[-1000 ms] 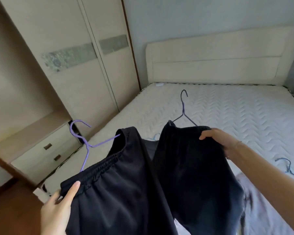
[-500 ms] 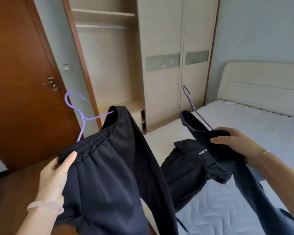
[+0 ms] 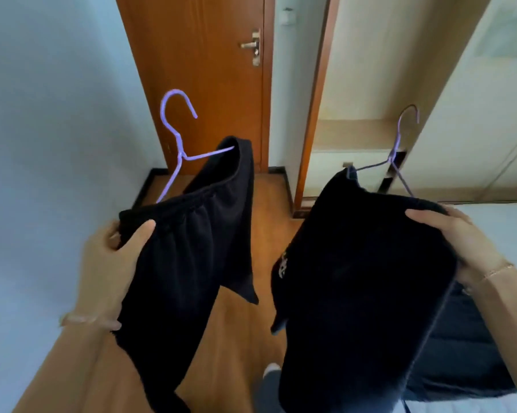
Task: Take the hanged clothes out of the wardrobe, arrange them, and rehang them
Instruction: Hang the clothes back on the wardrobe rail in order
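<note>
Clothes were both off the rail at that point: two black garments, each on its own purple wire hanger, held up in front of the person w/ nothing under them but the wood floor [image 3: 239,332]. Nearest, the left hand [image 3: 108,263] was clenched round the gathered waistband of the black trousers [image 3: 180,263], thumb on the front, fabric draped over the left hanger [image 3: 178,138] and hanging down past the wrist. The right hand [image 3: 459,245] gripped the top edge of the second black garment [image 3: 358,278], fingers curled over it; that one had a small white logo on its side & hung from the right hanger [image 3: 400,156].

Further back stood the brown door [image 3: 203,70], shut, and to its right the open wardrobe [image 3: 370,84], w/ a low shelf inside. Couldn't see the rail from there.

Step in hand looked like carrying both back to rehang. To do it well, I'd say: keep each hook upright & free of cloth, shift the grip from fabric to the hanger neck before reaching in, hang one at a time, and check the trousers sit evenly so they don't slide off the wire.
</note>
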`<state>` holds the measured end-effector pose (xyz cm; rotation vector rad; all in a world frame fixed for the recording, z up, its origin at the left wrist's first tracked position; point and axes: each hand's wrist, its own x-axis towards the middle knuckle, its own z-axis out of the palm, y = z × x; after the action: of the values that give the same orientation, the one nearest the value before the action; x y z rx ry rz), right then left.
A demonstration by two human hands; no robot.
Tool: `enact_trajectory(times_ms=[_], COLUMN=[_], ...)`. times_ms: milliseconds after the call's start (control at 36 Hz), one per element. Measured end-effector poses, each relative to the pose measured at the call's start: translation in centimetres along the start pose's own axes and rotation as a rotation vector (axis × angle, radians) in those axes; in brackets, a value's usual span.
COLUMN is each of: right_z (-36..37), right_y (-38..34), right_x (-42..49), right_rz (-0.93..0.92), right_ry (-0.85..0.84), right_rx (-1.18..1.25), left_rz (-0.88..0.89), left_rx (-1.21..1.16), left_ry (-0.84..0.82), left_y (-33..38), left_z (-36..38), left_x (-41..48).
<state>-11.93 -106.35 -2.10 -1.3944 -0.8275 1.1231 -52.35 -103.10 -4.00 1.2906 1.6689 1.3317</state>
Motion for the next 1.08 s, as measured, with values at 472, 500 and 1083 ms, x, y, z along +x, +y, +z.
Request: enact_trajectory(times_ms=[472,500,1083], right_z=[10.2,10.4,6.0], right_y=[2.1,1.7,-4.0], right_x=[27.5,28.6,56.7], right_rz=[0.112,0.108,0.026], right_ry=[-0.192,-0.192,0.196], right_rx=[-0.013,-0.014,-0.06], left_rz=[-0.114,-0.11,-0.114], left_rx=[0.188,0.186,0.14], left_ry=[0.091,0.098,-0.485], left_y=[-0.6,-0.2,4.0], left_z=[10.7,11.3,40.5], left_x=[20.1,21.3,56.5])
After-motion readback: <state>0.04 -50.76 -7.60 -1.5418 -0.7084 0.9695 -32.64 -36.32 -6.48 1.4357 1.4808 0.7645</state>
